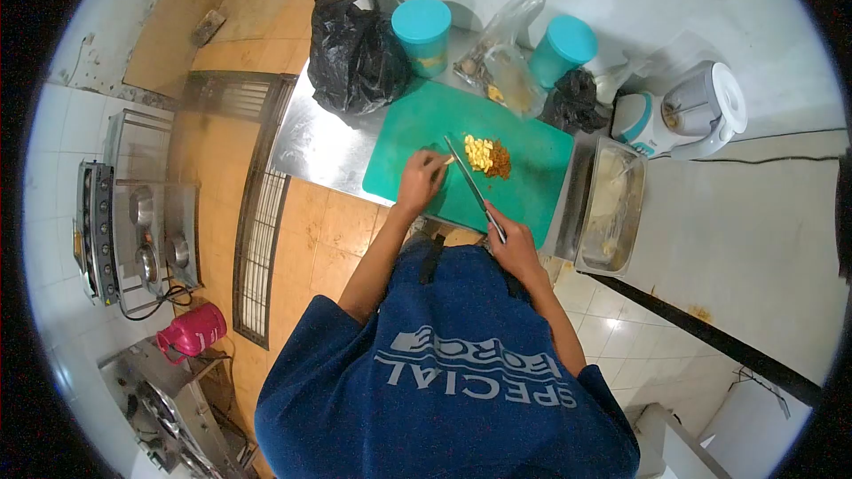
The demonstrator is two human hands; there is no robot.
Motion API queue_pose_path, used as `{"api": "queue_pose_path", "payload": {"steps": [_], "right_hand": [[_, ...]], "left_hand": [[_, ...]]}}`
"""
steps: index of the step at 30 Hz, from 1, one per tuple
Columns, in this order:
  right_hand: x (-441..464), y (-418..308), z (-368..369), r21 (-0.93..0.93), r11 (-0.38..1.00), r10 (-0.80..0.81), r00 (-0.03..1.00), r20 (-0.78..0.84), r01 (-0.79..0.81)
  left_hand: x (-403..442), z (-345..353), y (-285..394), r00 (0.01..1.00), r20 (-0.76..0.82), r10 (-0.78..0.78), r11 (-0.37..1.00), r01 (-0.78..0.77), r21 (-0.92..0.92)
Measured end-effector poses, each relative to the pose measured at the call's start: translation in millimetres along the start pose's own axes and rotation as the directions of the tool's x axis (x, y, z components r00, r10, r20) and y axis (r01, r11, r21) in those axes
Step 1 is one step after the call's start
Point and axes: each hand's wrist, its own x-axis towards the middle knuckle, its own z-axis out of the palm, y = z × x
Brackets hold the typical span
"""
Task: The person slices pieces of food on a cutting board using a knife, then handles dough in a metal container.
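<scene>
My right hand (516,242) is wrapped round the handle of a kitchen knife (468,179), whose blade points up and to the left over the green cutting board (404,129). Just left of the blade, the bent fingers of my left hand (423,179) pinch a small pale piece of food (449,160); its kind is too small to make out. Right of the blade lies a heap of chopped pale-yellow bits (477,153). Touching it is a pile of orange-brown bits (500,161).
Behind the board stand a black plastic bag (351,58), two turquoise-lidded containers (422,31) (565,43), clear bags (510,71) and a small black bag (575,102). To the right are a metal tray (612,204) and a blender (683,111). A pink gas cylinder (195,330) sits lower left.
</scene>
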Motion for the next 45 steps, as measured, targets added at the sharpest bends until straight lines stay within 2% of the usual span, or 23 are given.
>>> {"api": "queue_pose_path", "payload": {"steps": [3, 5, 8, 10, 15, 21, 23, 26, 32, 34, 45], "right_hand": [[3, 4, 1, -0.031, 0.998, -0.054, 0.998, -0.023, 0.053], [5, 1, -1, -0.005, 1.000, 0.027, 0.999, 0.034, -0.027], [7, 0, -2, -0.018, 0.999, 0.052, 0.997, 0.064, -0.051], [8, 2, -1, -0.021, 0.998, 0.059, 0.996, 0.067, -0.057], [4, 5, -3, -0.027, 1.000, 0.013, 0.999, 0.047, -0.011], [-31, 16, -18, -0.146, 0.989, 0.029, 0.997, 0.076, -0.017], [-42, 9, -32, -0.240, 0.970, 0.068, 0.991, 0.119, -0.038], [-49, 0, -43, -0.260, 0.965, 0.053, 0.990, 0.133, -0.017], [-34, 5, -25, -0.173, 0.985, -0.020, 1.000, 0.017, 0.022], [-20, 3, -17, -0.158, 0.987, -0.016, 1.000, 0.021, 0.019], [11, 7, 7, -0.118, 0.992, -0.047, 0.999, 0.017, 0.049]], "left_hand": [[1, 0, 1, 1.000, 0.026, -0.004, 1.000, 0.003, 0.023], [1, 0, 3, 0.999, 0.034, -0.009, 1.000, 0.008, 0.020], [1, 0, 5, 0.999, 0.021, -0.031, 0.999, 0.031, 0.011], [0, 1, 5, 0.999, -0.034, 0.026, 1.000, -0.026, 0.003], [1, 2, 3, 1.000, -0.025, 0.017, 1.000, -0.016, 0.021], [-1, 4, 2, 0.999, -0.031, -0.014, 1.000, 0.014, 0.009], [-1, 7, 0, 0.999, -0.036, -0.012, 1.000, 0.012, -0.002], [-1, 9, -3, 0.999, -0.045, -0.018, 1.000, 0.018, 0.006], [-2, 4, 1, 0.998, -0.062, -0.010, 1.000, 0.011, 0.001], [-2, 5, -1, 1.000, -0.027, -0.009, 1.000, 0.009, 0.028], [-1, 4, -1, 0.999, -0.042, 0.020, 0.998, -0.018, 0.058]]}}
